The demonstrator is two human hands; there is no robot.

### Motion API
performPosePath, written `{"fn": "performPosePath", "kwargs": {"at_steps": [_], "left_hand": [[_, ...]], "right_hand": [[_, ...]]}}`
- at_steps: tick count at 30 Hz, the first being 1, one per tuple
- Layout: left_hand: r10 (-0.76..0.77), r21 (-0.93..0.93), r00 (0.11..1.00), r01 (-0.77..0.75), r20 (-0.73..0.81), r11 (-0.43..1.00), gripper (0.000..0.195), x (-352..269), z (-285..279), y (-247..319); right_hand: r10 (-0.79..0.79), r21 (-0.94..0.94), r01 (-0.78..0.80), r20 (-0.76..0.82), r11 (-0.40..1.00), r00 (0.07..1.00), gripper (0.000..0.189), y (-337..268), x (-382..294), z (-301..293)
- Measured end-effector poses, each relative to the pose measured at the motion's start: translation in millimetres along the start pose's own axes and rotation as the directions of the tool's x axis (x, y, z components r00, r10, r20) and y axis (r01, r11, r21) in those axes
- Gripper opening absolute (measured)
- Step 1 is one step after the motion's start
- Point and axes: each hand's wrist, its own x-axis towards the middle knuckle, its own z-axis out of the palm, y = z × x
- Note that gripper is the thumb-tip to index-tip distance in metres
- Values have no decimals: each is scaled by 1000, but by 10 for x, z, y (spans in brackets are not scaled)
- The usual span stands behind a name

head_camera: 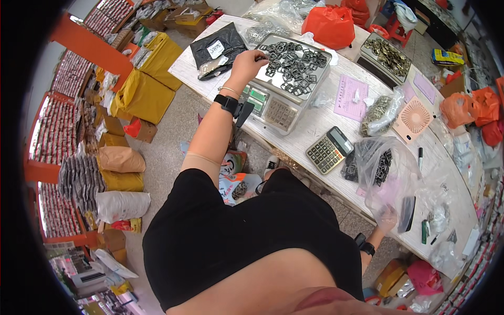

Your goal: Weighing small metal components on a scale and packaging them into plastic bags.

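Note:
My left hand (249,65) is at the left edge of the scale pan, its fingers curled beside a pile of dark metal buckles (295,65). Something dark shows by its fingertips, but whether it is held is unclear. Under the pile is a digital weighing scale (281,112) with green displays and a keypad. At the lower right, my right hand (386,218) grips the mouth of a clear plastic bag (397,169), whose film blurs the fingers. Black buckles (384,167) show through the bag. A calculator (330,149) lies between the scale and the bag.
A black parcel (218,49) lies left of the scale, and a red plastic bag (328,25) stands behind it. Farther right are a second pan of brass-coloured pieces (388,57), a pink fan (414,119) and a stapler (424,231). Yellow sacks (143,96) stand on the floor.

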Motion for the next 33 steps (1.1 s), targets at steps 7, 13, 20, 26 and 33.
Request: {"fn": "performPosePath", "kwargs": {"at_steps": [7, 13, 20, 26, 33], "left_hand": [[11, -56, 999, -13, -37, 998, 21, -68, 10, -174], [64, -96, 997, -69, -47, 993, 19, -71, 113, -311], [-308, -676, 942, 314, 133, 666, 21, 14, 82, -282], [-274, -288, 936, 331, 223, 898, 35, 53, 70, -226], [-84, 192, 988, 59, 126, 980, 44, 69, 289, -252]], "right_hand": [[-26, 38, 26, -1, 999, 1000, 17, 105, 25, -3], [4, 24, -3, -8, 1000, 1000, 17, 62, 11, 16], [16, 31, -15, -14, 999, 1000, 16, -42, -56, 45], [20, 47, -20, -2, 999, 1000, 17, -122, -103, 48], [40, 81, -45, 52, 996, 998, 17, -118, -97, 32]]}}
